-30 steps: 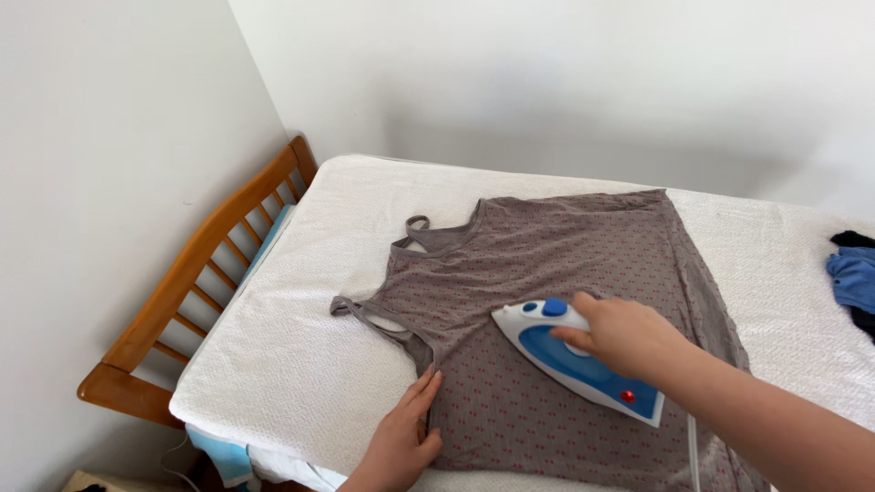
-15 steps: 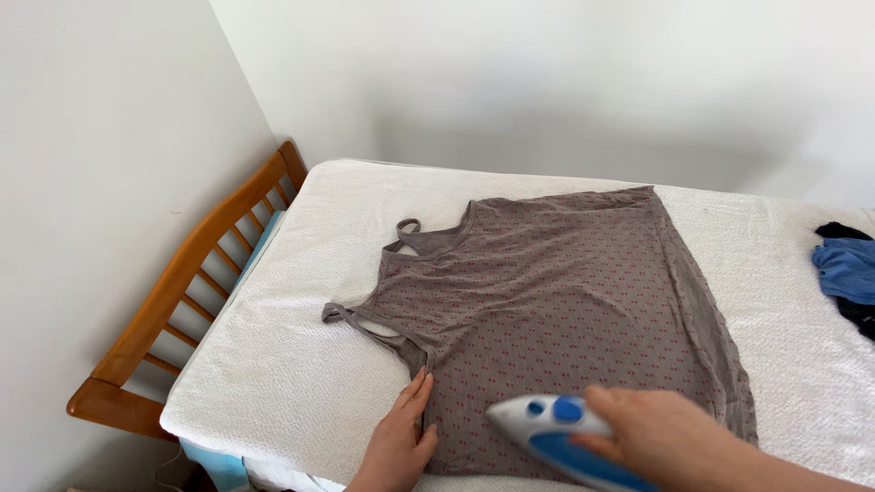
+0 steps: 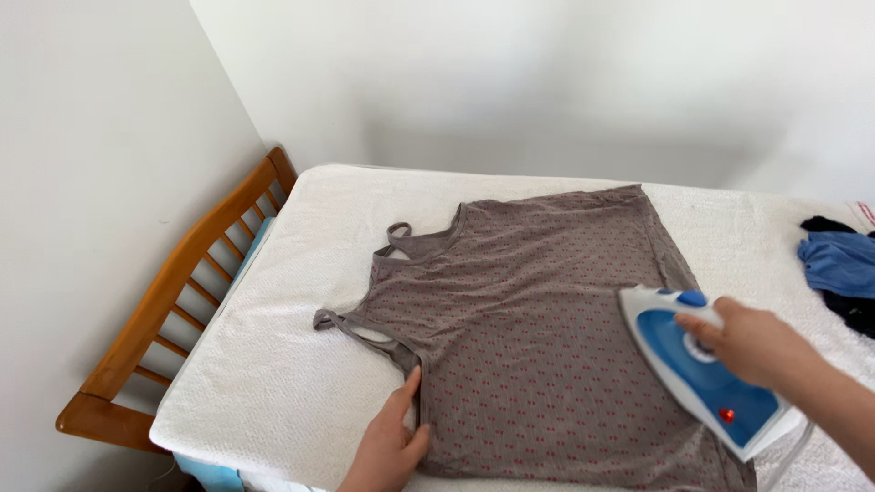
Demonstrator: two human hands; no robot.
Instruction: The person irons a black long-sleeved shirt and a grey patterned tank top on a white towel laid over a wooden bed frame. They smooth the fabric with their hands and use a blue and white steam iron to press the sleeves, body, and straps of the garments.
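Head view, the only view supplied. A grey-brown sleeveless top [image 3: 538,319] with small red dots lay spread flat on a white textured cover [image 3: 273,364] over a bed, its straps toward the wooden headboard [image 3: 173,301] at the left and its hem toward the right. The body of the garment appeared largely smooth across the centre and the upper half. Slight folds remained along the right-hand edge near the hem, and the straps lay loose and twisted. In my judgement the pressing was well advanced on the main panel, with the hem side, the lower edge and the strap area left to finish; how much had actually been passed over could not be confirmed.

The right hand [image 3: 752,342] was closed around the handle of a blue and white steam iron [image 3: 697,378]; the grip was narrow, fingers wrapped fully, thumb near the blue button at the front. The iron sat over the right part of the top, nose pointing up and to the left, a red lamp showing on its body. Whether the soleplate rested fully on the cloth could not be told.

The left hand [image 3: 387,446] lay flat and spread, holding nothing, its fingertips pressing the lower left edge of the top below the armhole.

A heap of blue and dark clothing [image 3: 838,269] lay at the far right of the bed, well apart from the iron.
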